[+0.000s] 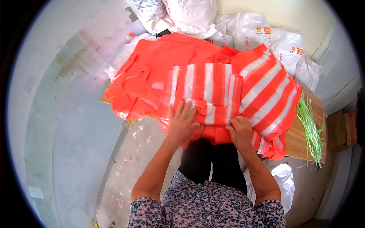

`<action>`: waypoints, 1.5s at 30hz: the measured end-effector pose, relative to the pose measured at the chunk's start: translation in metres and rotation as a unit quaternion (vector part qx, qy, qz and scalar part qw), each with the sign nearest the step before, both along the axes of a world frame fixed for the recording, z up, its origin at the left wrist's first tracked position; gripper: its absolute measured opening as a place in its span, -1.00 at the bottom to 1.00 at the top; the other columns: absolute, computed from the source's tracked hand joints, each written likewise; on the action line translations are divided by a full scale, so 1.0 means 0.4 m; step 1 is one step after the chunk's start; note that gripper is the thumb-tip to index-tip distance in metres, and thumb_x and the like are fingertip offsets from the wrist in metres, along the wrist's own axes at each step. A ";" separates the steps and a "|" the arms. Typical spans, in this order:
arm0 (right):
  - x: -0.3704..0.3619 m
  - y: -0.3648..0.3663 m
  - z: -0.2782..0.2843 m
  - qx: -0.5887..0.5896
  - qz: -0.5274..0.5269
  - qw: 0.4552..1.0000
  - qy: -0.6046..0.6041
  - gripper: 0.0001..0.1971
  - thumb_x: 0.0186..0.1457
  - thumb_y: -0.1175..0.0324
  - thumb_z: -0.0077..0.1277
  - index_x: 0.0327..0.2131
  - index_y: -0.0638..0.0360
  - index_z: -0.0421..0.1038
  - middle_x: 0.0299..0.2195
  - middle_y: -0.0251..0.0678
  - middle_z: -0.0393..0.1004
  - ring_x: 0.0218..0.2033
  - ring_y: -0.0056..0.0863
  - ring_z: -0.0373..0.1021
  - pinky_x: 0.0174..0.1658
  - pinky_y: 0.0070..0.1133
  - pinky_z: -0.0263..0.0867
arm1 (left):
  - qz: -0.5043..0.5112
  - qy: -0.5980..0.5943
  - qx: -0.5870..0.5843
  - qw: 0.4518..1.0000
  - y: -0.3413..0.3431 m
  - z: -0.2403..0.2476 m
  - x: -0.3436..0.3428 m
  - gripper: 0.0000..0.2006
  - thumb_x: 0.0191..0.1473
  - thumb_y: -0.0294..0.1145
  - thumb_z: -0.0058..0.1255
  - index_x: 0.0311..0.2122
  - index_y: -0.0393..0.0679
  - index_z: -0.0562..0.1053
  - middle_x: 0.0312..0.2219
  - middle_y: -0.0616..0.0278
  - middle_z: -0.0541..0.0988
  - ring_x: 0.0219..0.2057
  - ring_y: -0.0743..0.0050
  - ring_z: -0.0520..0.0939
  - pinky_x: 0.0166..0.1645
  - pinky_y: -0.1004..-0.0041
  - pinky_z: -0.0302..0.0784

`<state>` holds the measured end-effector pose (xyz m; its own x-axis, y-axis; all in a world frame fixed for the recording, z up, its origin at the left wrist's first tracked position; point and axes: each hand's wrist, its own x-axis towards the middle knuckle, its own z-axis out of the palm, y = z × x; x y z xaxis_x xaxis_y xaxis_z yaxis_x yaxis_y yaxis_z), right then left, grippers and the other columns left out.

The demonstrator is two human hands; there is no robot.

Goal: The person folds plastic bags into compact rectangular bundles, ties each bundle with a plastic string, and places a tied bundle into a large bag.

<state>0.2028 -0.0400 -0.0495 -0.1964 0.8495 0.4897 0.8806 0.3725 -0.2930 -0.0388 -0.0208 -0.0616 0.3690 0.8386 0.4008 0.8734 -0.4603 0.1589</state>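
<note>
Red-and-white striped bags (213,95) are lying stacked on the bench (300,136). Left hand (181,123) is pressing flat, open; right hand (240,131) is pinching the near edge. Slick plastic risks sliding off the bench's near edge.

A low wooden counter (304,138) stands on a pale, stained concrete floor (76,125) in bright daylight. White plastic sacks (251,30) are heaped against a cream wall (296,15); brown cardboard boxes (342,127) sit at right.
</note>
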 end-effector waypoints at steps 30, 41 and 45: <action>-0.157 0.338 0.000 0.087 0.102 0.986 0.097 -0.71 -0.26 0.37 0.22 -0.35 0.15 0.48 -0.34 -0.26 0.38 -0.25 -0.25 0.30 -0.15 -0.41 0.25 | 0.045 -0.013 -0.009 0.999 0.048 0.027 0.056 -0.46 -0.07 -0.14 0.08 0.05 -0.09 0.35 0.17 0.16 0.19 0.20 -0.02 0.14 0.23 -0.14 -0.14; -0.211 0.342 -0.007 0.095 0.007 0.991 0.088 -0.84 -0.26 0.34 0.19 -0.58 0.14 0.43 -0.38 -0.26 0.37 -0.27 -0.24 0.30 -0.20 -0.38 0.21 | 0.042 -0.021 -0.020 0.999 0.063 0.010 0.090 -0.42 -0.03 -0.10 0.03 0.09 -0.15 0.31 0.16 0.15 0.22 0.23 0.06 0.12 0.24 -0.17 -0.18; -0.124 0.382 0.012 0.078 0.085 0.985 0.125 -0.81 -0.23 0.36 0.15 -0.47 0.16 0.42 -0.30 -0.23 0.39 -0.20 -0.20 0.29 -0.17 -0.36 0.21 | 0.055 -0.018 -0.044 0.997 0.068 0.009 0.095 -0.42 -0.03 -0.09 0.02 0.09 -0.15 0.31 0.16 0.16 0.23 0.22 0.05 0.13 0.23 -0.18 -0.18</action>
<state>0.1532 0.1128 -0.0448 -0.1859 0.7256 0.6625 0.7091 0.5658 -0.4207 -0.0008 0.0063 -0.0581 0.2588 0.9057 0.3358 0.9111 -0.3443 0.2266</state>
